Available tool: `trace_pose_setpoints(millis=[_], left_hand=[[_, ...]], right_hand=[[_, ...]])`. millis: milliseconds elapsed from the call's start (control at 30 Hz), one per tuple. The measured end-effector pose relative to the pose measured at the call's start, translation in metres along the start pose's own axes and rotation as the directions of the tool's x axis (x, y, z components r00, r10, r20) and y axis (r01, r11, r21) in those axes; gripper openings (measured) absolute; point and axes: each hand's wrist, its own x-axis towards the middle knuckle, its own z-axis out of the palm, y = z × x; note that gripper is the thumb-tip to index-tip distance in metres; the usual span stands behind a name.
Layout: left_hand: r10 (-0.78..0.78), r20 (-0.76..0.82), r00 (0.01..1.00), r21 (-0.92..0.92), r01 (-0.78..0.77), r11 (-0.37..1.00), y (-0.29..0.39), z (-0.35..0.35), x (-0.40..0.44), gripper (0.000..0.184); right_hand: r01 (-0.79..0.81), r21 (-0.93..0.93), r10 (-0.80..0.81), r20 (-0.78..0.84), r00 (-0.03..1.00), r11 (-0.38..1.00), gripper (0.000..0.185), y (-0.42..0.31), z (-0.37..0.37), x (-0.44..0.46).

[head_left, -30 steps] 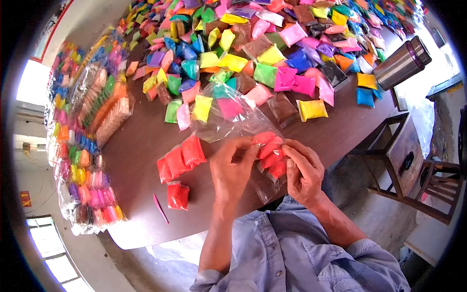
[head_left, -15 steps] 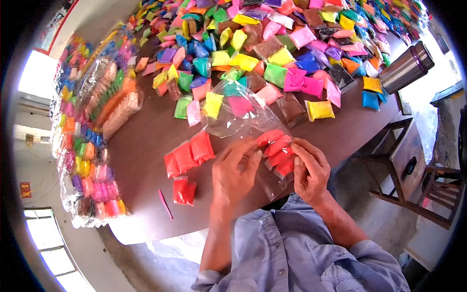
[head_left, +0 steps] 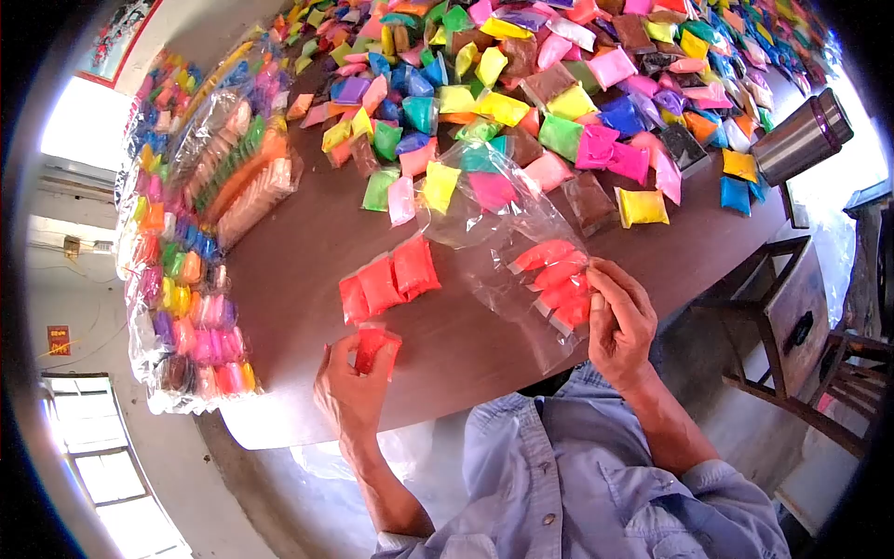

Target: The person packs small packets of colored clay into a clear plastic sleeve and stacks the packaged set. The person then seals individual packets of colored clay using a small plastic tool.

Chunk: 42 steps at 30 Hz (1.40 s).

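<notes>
My left hand (head_left: 352, 384) has its fingers around a small group of red packets (head_left: 376, 348) near the table's front edge. Just behind it lies a row of red packets (head_left: 389, 279). My right hand (head_left: 622, 321) pinches the edge of a clear plastic bag (head_left: 503, 238) together with several red packets (head_left: 562, 283) stacked inside it. The bag spreads back over the table toward the loose packets.
A large heap of colourful packets (head_left: 559, 135) covers the back of the table (head_left: 447, 345). Bagged packets (head_left: 200, 307) line the left side. A steel flask (head_left: 803, 138) lies at the right, near a wooden stool (head_left: 792, 317).
My left hand has left the clear bag and moved left and toward the front, onto the separate red packets. My right hand still holds the bag. The pink tool is no longer visible.
</notes>
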Motion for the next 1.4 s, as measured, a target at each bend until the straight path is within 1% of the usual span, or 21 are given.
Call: trace_pose_setpoints(millis=[33,67,133,167,233,300,333,400,433,500,533,567,633,700,767,933,1000,1133,1200,1300,1400], left_hand=[[0.047,-0.010,0.999,0.005,-0.047,0.999,-0.001,0.001,-0.001,0.035],[0.047,-0.012,0.999,0.004,-0.047,0.999,-0.004,0.003,-0.002,0.035],[0.153,-0.111,0.982,0.059,-0.147,0.987,-0.010,0.006,-0.001,0.031],[0.156,-0.109,0.982,0.057,-0.150,0.987,-0.010,0.005,-0.002,0.031],[0.088,-0.060,0.994,-0.161,-0.096,0.982,-0.006,-0.001,-0.003,0.028],[0.127,-0.032,0.991,-0.182,-0.131,0.975,0.006,-0.012,-0.009,0.031],[0.118,-0.047,0.992,-0.364,-0.127,0.923,0.011,-0.012,-0.011,0.033],[0.072,-0.045,0.996,-0.674,-0.084,0.734,0.037,-0.009,-0.015,0.036],[0.071,-0.044,0.997,-0.679,-0.082,0.730,0.046,-0.008,-0.013,0.036],[0.201,0.088,0.976,-0.629,-0.102,0.771,0.062,-0.003,-0.006,0.039],[0.260,0.066,0.963,-0.675,-0.148,0.722,0.076,0.005,-0.003,0.038],[0.264,0.067,0.962,-0.679,-0.150,0.719,0.091,0.011,0.000,0.038],[0.233,0.205,0.951,-0.781,0.016,0.624,0.118,0.021,0.007,0.038],[0.234,0.235,0.943,-0.781,0.040,0.623,0.125,0.040,0.017,0.038],[0.339,0.237,0.911,-0.769,-0.038,0.639,0.127,0.055,0.024,0.036],[0.320,0.243,0.916,-0.735,-0.041,0.677,0.130,0.071,0.027,0.034],[0.401,0.209,0.892,-0.647,-0.182,0.741,0.137,0.069,0.026,0.030],[0.460,0.206,0.864,-0.690,-0.205,0.694,0.141,0.081,0.024,0.025],[0.547,0.108,0.830,-0.603,-0.383,0.700,0.146,0.079,0.024,0.025],[0.586,0.076,0.807,-0.558,-0.452,0.696,0.140,0.083,0.027,0.025],[0.602,0.062,0.796,-0.540,-0.480,0.691,0.133,0.093,0.027,0.025]], right_hand=[[0.001,-0.011,-0.001,0.002,1.000,1.000,0.025,0.000,0.000,0.000],[0.003,-0.021,-0.003,0.004,1.000,1.000,0.025,0.001,0.000,-0.001],[0.003,-0.017,-0.002,0.004,1.000,1.000,0.025,0.000,-0.001,0.000],[-0.002,-0.012,0.002,0.006,1.000,1.000,0.025,0.000,-0.001,0.000],[0.000,-0.013,0.000,0.001,1.000,1.000,0.025,0.000,0.000,0.000],[0.002,-0.017,-0.002,-0.002,1.000,1.000,0.026,0.001,0.001,-0.001],[0.004,-0.010,-0.004,-0.007,1.000,1.000,0.026,0.001,0.001,-0.001],[0.012,-0.007,-0.012,-0.009,1.000,1.000,0.026,0.001,0.002,0.000],[0.007,-0.004,-0.007,-0.012,1.000,1.000,0.026,0.001,0.002,-0.001],[0.006,-0.006,-0.006,-0.018,1.000,1.000,0.026,0.000,0.001,0.000],[0.000,-0.007,0.000,-0.017,1.000,1.000,0.026,-0.001,0.001,0.000],[-0.008,-0.008,0.008,-0.016,1.000,1.000,0.026,-0.001,0.001,0.000],[-0.009,-0.025,0.009,-0.021,1.000,1.000,0.027,0.001,0.001,-0.001],[-0.009,-0.003,0.009,-0.031,0.999,1.000,0.027,0.000,0.002,-0.001],[-0.010,-0.012,0.009,-0.034,0.999,1.000,0.028,0.000,0.001,0.000],[0.016,-0.010,-0.016,-0.026,1.000,1.000,0.027,0.001,0.001,0.001],[0.022,-0.009,-0.022,-0.022,1.000,1.000,0.027,0.001,0.001,0.001],[0.025,-0.010,-0.025,-0.023,0.999,1.000,0.027,0.001,0.000,0.003],[0.020,-0.011,-0.020,-0.021,1.000,1.000,0.027,0.000,-0.001,0.004],[0.016,-0.020,-0.016,-0.018,1.000,1.000,0.025,0.000,-0.001,0.003],[0.020,-0.018,-0.021,-0.014,1.000,1.000,0.025,0.000,0.000,0.003]])
